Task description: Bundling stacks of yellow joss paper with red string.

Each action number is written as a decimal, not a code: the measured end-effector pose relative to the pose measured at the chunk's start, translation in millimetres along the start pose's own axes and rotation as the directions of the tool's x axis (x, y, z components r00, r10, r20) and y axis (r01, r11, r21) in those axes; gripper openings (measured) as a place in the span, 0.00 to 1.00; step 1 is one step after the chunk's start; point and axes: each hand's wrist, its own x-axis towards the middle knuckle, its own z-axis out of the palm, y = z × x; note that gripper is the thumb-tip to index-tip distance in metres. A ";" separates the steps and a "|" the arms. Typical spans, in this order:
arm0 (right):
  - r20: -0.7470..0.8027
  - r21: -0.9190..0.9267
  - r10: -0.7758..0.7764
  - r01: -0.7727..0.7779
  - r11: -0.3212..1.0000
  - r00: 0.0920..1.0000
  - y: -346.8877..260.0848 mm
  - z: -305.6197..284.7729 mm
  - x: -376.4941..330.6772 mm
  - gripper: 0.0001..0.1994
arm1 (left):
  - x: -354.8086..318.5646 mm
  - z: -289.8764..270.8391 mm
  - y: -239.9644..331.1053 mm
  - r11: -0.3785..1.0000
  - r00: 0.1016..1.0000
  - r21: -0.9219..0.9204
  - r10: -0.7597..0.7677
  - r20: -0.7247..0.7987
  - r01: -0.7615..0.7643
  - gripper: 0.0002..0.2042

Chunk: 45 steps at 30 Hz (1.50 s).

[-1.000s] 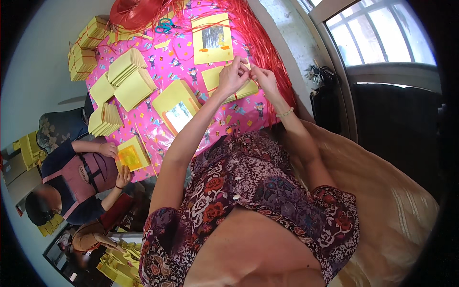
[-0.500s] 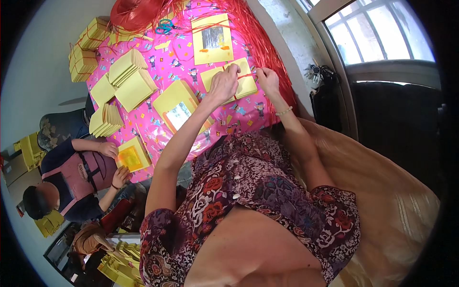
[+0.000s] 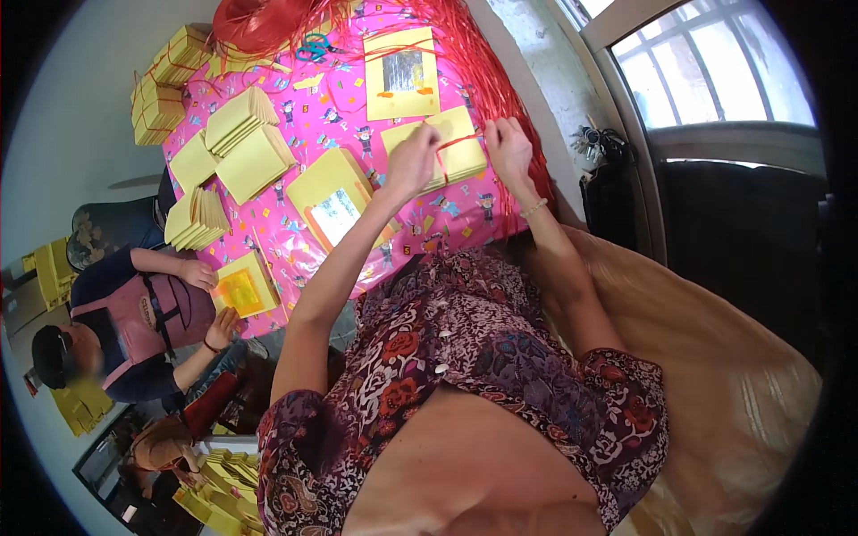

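A flat stack of yellow paper envelopes [image 3: 462, 159] lies in front of me on the table, with a red plastic ribbon [image 3: 458, 141] crossing its top. Over the stack's left part, my left hand [image 3: 413, 163] is closed, fingertips pressed together by the ribbon. My right hand [image 3: 509, 154], wearing a beaded bracelet, is closed just off the stack's right edge, where the ribbon runs up to its fingers. The ribbon looks drawn between both hands, though the pinched ends are hidden. Directly beyond lies a yellow envelope with a silvery window [image 3: 402, 71].
Another windowed yellow stack [image 3: 329, 198] lies to the left, and fanned piles [image 3: 255, 165] farther left. Tied bundles [image 3: 157, 109], teal scissors [image 3: 313, 47] and loose red ribbon strands [image 3: 487, 67] are at the far side. A co-worker's hands touch a yellow envelope [image 3: 246, 284].
My left hand has drawn back slightly to the left, uncovering more of the stack and the ribbon. My right hand has shifted a little to the right. The co-worker has barely moved.
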 end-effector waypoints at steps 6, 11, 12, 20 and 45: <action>0.299 0.393 0.255 -0.362 0.845 0.920 33.4 5.7 2.9 0.22 | -47.1 -8.5 -51.3 0.822 0.790 -0.402 -0.535 -0.299 0.404 0.17; 0.745 0.571 0.191 -0.759 0.312 0.639 15.5 14.9 -0.5 0.24 | -55.9 31.1 -48.7 0.544 0.751 -0.721 -0.659 -0.048 0.431 0.27; 0.753 0.575 0.107 -0.728 0.373 0.650 10.1 14.5 -2.5 0.24 | -58.3 34.9 -44.1 0.461 0.768 -0.782 -0.639 0.036 0.420 0.29; 0.637 0.552 0.247 -0.656 0.515 0.730 -0.8 30.2 -22.6 0.22 | -65.3 34.5 -40.8 0.470 0.831 -0.818 -0.556 0.017 0.331 0.38; 0.765 0.199 -0.600 0.800 0.566 0.234 -131.2 54.8 47.0 0.07 | -88.2 69.0 -25.3 0.360 0.609 -0.861 -0.790 -0.076 0.360 0.44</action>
